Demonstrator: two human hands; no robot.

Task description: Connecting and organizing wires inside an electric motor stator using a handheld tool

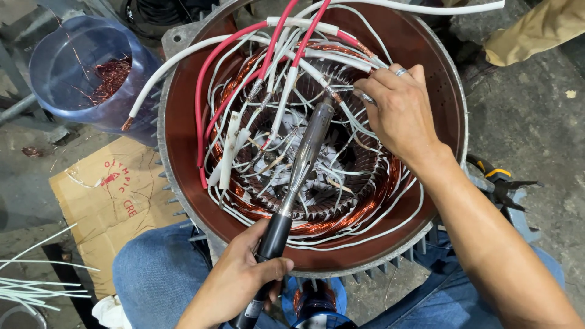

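1. A rough grey concrete floor (524,122) is seen all round the work, with a flattened piece of cardboard (109,201) lying on it at the left.
2. A large round motor housing (432,67), red-brown inside with a grey finned rim, is set between the knees of the person, whose blue jeans (155,268) are seen below it.
3. Copper windings (365,207) are packed round the inner ring of the housing, and a tangle of white sleeved leads (341,61) and red leads (204,79) is spread across them.
4. A long soldering iron (304,152) with a black handle is held in the left hand (244,280); its grip is wrapped tight round the handle, and the metal tip is laid against a wire joint near the top of the windings.
5. The right hand (399,109), with a ring on one finger, is reached in from the right; its fingertips are pinched on a thin wire end just beside the iron's tip.
6. A clear blue plastic container (67,61) holding copper wire scraps (113,76) stands at the upper left, touching the housing's rim.
7. Pliers (499,180) with black-and-yellow handles lie at the right of the housing.
8. Loose white sleeving strips (30,286) are seen at the lower left.
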